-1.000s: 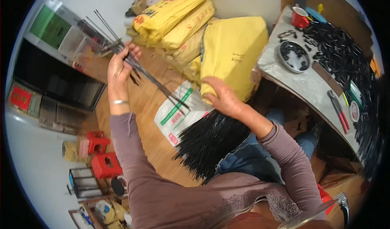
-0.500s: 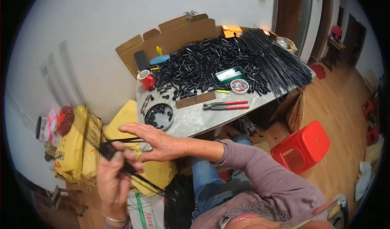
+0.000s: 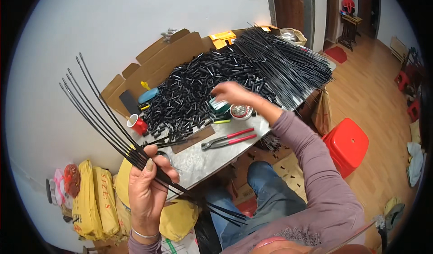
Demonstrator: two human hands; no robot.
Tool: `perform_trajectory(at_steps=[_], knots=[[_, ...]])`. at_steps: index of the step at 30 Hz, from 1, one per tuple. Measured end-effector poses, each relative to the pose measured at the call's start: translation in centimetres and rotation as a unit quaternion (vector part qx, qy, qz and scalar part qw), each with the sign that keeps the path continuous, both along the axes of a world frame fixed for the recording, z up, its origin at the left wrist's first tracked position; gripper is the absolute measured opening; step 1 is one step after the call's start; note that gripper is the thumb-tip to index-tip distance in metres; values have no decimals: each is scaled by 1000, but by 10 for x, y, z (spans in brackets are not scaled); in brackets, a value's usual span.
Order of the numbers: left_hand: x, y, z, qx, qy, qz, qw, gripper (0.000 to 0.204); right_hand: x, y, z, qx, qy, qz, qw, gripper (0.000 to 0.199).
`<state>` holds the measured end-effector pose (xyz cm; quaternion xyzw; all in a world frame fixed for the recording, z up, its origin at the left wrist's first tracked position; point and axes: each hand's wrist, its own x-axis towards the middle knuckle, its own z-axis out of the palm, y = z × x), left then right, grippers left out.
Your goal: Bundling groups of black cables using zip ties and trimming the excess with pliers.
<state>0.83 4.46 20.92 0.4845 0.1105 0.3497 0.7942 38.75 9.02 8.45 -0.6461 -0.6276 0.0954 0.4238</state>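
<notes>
In front of the table my left hand (image 3: 149, 186) is closed round a small bundle of long thin black rods (image 3: 108, 130). Their looped ends fan out to the upper left, and the other ends hang down over my legs. Black sleeve-like pieces sit on the bundle at my fingers. My right hand (image 3: 235, 95) is over the near side of a heap of short black tubes (image 3: 198, 82), partly covering a green box (image 3: 218, 104) of white sticks. Its fingers are blurred and partly hidden, so any hold is unclear. A small round tub (image 3: 241, 112) stands close below it.
Red-handled pincers (image 3: 230, 139) and a flat brown bar (image 3: 194, 139) lie on the table. Long black rods (image 3: 288, 64) pile up at its right end. A red cup (image 3: 137, 124) stands left. A red stool (image 3: 347, 146) is to the right; yellow sacks (image 3: 92, 200) stand left.
My right hand has left the left hand's side and moved right, over the table. My left hand has shifted right, its rods fanned up to the left. The view has turned.
</notes>
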Motion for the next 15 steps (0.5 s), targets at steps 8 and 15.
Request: perform_trajectory(at_steps=[8,15], knots=[[42,42,-14,-51,18,29,998,33,192,-39,-38,-122,-173,-500,840,20],[65,54,-20,-36,43,56,997,26,215,-37,-51,-147,-253,-501,815,18]])
